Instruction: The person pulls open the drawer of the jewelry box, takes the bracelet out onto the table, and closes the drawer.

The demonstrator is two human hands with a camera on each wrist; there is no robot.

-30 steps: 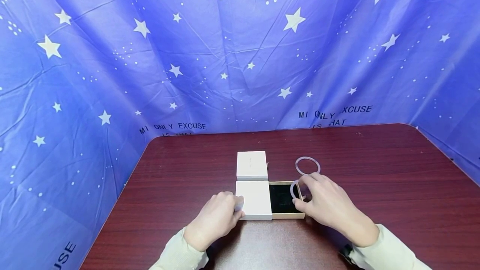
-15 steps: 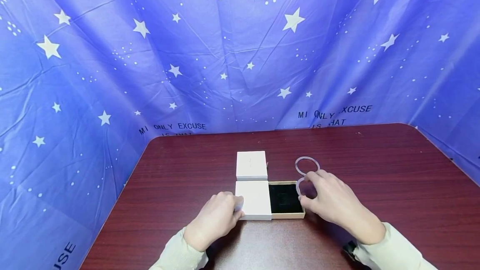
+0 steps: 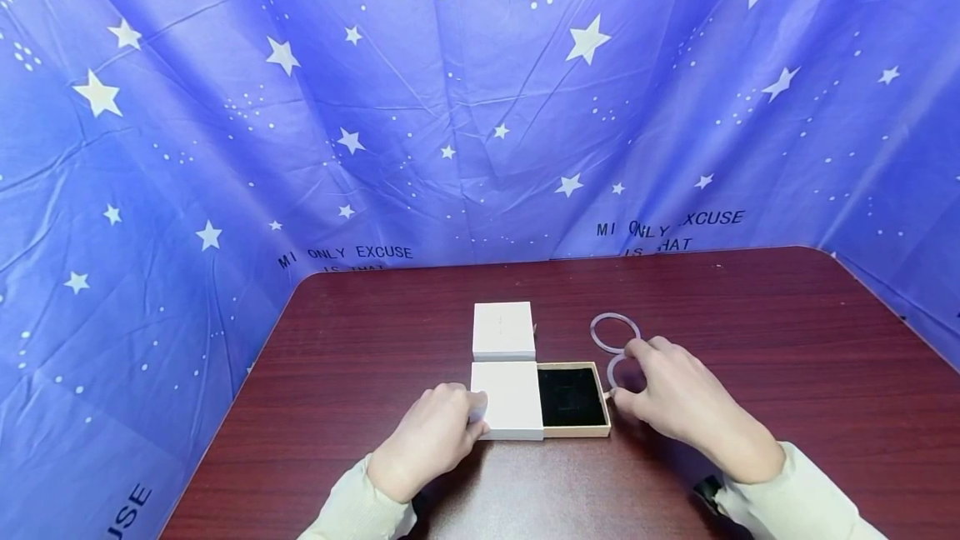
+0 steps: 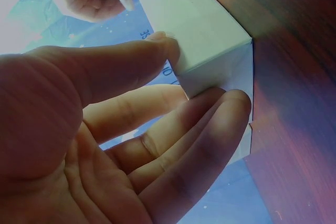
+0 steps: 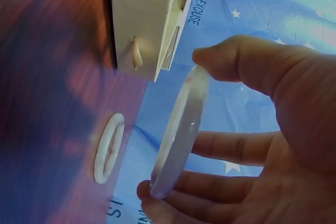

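In the head view my left hand point(image 3: 438, 436) is at the left end of a white sliding jewelry box point(image 3: 506, 400). The left wrist view shows its thumb on one edge and the fingertips against the end face of the box point(image 4: 210, 30). The box's drawer point(image 3: 574, 432), lined in black, is pulled out to the right with nothing lying on the lining. Just right of the drawer my right hand point(image 3: 678, 402) holds a pale lilac bangle point(image 5: 181, 135), pinched by its rim between thumb and fingers. A second bangle point(image 3: 615, 332) lies flat on the table beyond.
A second white box point(image 3: 503, 330), shut, sits directly behind the first one. A ribbon tab point(image 5: 137, 53) sticks out of the drawer's end. The dark red table point(image 3: 390, 315) is backed by a blue star-printed cloth point(image 3: 465, 107).
My right hand has carried the bangle rightward, from over the drawer to beyond its right end. The left hand and both boxes have stayed put.
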